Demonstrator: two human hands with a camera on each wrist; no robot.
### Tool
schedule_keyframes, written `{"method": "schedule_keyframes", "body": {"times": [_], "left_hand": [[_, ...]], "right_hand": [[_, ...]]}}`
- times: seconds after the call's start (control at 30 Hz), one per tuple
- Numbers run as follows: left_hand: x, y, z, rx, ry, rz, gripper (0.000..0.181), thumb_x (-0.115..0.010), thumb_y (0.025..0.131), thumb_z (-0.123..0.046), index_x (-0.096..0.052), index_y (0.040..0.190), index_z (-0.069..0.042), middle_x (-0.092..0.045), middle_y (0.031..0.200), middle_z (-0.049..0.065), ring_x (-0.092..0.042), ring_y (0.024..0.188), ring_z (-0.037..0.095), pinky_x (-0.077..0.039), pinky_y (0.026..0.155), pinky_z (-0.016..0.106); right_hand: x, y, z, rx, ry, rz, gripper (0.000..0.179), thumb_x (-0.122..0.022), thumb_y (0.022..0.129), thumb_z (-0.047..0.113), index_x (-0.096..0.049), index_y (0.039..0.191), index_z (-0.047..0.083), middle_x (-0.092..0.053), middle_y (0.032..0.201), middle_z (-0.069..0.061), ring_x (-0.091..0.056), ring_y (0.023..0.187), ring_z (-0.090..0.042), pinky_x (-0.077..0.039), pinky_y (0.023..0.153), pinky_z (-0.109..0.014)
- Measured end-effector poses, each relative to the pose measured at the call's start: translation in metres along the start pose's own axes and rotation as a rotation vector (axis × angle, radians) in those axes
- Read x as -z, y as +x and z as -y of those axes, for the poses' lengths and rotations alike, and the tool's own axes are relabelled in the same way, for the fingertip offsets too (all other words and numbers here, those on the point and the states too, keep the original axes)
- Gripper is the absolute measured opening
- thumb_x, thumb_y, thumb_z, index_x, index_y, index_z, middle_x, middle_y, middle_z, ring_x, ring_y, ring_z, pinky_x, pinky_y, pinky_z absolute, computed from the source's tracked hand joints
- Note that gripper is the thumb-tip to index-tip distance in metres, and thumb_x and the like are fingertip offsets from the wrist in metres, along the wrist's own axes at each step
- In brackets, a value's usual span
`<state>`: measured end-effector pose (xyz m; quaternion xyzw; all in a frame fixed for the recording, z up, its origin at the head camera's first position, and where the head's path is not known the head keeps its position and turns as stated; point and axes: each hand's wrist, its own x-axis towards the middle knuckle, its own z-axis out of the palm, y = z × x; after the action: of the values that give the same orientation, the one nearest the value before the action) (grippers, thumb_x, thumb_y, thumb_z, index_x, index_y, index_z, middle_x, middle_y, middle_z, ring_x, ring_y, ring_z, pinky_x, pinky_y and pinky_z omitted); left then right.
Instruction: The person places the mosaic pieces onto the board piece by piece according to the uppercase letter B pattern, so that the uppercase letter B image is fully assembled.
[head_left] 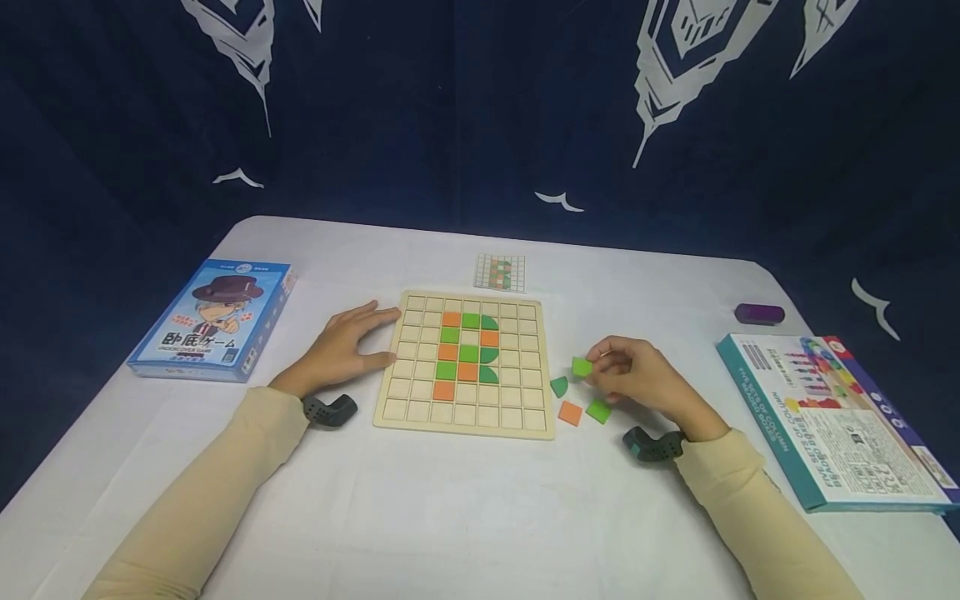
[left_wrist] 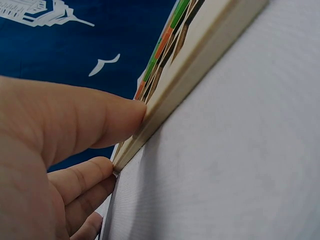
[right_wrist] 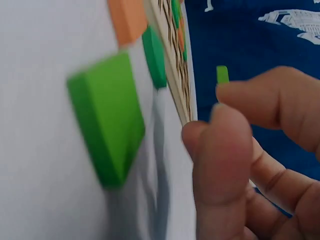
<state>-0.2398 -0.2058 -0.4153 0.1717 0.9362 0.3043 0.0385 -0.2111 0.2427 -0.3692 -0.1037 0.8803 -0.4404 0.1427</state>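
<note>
A wooden grid board (head_left: 420,419) lies on the white table, with orange, light green and dark green tiles set in its middle columns. Fingertips of my left hand (head_left: 347,346) touch its left edge, the fingers nearly straight; the left wrist view shows the thumb (left_wrist: 120,120) against the rim. Just off the board's right side, my right hand (head_left: 637,375) pinches a light green square tile (head_left: 581,367) between thumb and finger, above the table. Below it lie a light green square tile (head_left: 598,412), an orange square tile (head_left: 570,412) and a dark green quarter-round tile (head_left: 559,387).
A small pattern card (head_left: 500,273) lies behind the board. To the left is a blue game box (head_left: 212,321). At the right lie a teal-edged box (head_left: 832,425) and a purple cylinder (head_left: 759,314). A dark patterned cloth (head_left: 450,125) hangs behind the table.
</note>
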Motion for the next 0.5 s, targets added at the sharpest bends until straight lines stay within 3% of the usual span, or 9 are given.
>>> {"method": "schedule_keyframes", "body": {"times": [0.5], "left_hand": [[0.001,-0.001,-0.002,0.006,-0.003,-0.001,0.074,-0.073,0.097,-0.028,-0.048,0.163,-0.005,-0.041,0.170,0.019,-0.023,0.163,0.041,-0.011,0.133,0.062]], "right_hand": [[-0.027,0.002,0.013,0.015,0.304,0.070,0.038,-0.075,0.095,-0.002,-0.060,0.127,-0.015,-0.080,0.096,-0.010,-0.075,0.080,-0.013,-0.066,0.076,-0.030]]}}
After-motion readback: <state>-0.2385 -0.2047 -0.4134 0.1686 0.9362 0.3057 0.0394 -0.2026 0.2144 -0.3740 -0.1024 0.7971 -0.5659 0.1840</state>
